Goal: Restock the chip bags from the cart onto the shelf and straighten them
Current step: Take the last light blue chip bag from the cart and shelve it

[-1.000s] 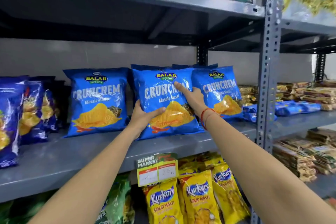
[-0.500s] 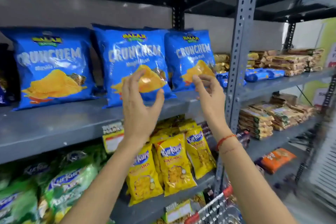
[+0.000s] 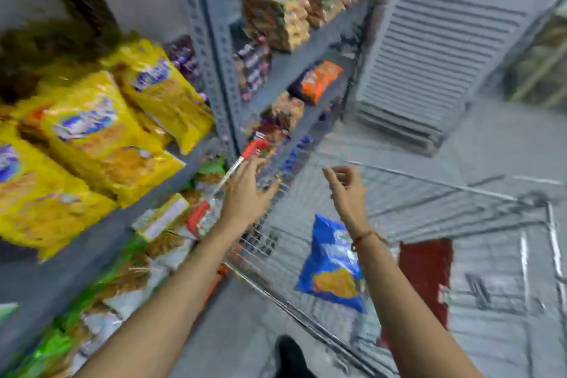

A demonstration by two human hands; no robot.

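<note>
The view is blurred by motion. A blue chip bag (image 3: 333, 267) lies in the wire cart (image 3: 429, 215), tilted, partly behind my right forearm. My left hand (image 3: 247, 190) hovers over the cart's near left rim with fingers spread and nothing in it. My right hand (image 3: 345, 186) is above the cart basket, fingers loosely curled, holding nothing. Both hands are well above the blue bag. The grey shelf (image 3: 76, 255) on the left carries yellow chip bags (image 3: 101, 135).
A perforated grey upright (image 3: 211, 70) divides the shelving. Packets and an orange bag (image 3: 319, 80) fill the shelves right of it. Green bags (image 3: 61, 337) sit on the lowest left shelf. A red panel (image 3: 425, 273) is in the cart. My dark shoe (image 3: 291, 356) is on the floor.
My hands let go of the blue bags on the shelf and dropped away. The view swung down and right, from the shelf to the cart holding a blue bag.
</note>
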